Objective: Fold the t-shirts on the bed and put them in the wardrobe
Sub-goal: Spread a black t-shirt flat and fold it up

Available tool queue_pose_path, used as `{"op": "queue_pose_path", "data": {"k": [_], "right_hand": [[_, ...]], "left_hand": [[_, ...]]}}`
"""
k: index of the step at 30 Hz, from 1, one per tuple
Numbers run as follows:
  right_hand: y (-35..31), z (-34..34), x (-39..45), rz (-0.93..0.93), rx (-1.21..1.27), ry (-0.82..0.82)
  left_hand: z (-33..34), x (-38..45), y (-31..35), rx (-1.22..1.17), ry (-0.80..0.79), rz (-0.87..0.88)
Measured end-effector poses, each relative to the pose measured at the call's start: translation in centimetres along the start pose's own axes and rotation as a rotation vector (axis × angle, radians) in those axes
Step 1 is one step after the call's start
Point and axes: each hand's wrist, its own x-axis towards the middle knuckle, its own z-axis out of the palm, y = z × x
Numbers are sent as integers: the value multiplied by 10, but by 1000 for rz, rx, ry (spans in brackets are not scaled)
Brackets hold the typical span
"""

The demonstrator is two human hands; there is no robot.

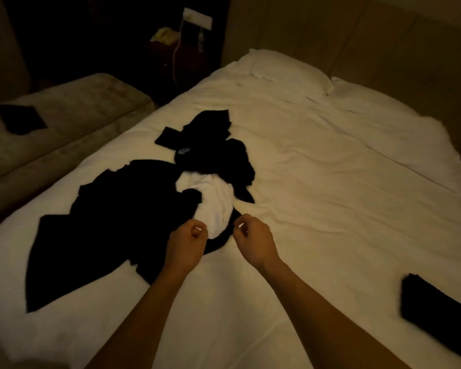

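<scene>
Centrally on rumpled white bed (330, 169): limp black t-shirts (104, 222), crumpled white t-shirt (216, 201). Left hand (188, 243) and right hand (253, 241) at its near edge, fingers curled; grasp on cloth indeterminate. Folded black piece (437, 307) well apart, right.

My reach over bed (330, 182) meets open white sheet to right and near edge. Heap of dark shirts (112, 230) and white shirt (213, 203) crowd left-centre; folded dark garment (437, 310) blocks near right edge.
</scene>
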Motion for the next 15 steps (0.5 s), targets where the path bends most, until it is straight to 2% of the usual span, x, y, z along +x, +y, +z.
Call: {"op": "queue_pose_path", "data": {"k": [8,12,15], "right_hand": [[-55,127,33,-115,-146,-455],[-69,178,51,-131,-226,-646],[-73,203,66,-141,-258,-688]], "left_hand": [[-59,45,-128,389,63,-216],[-72,61,-173,454,90,-263],[-72,76,-206,375,55,-317]]}}
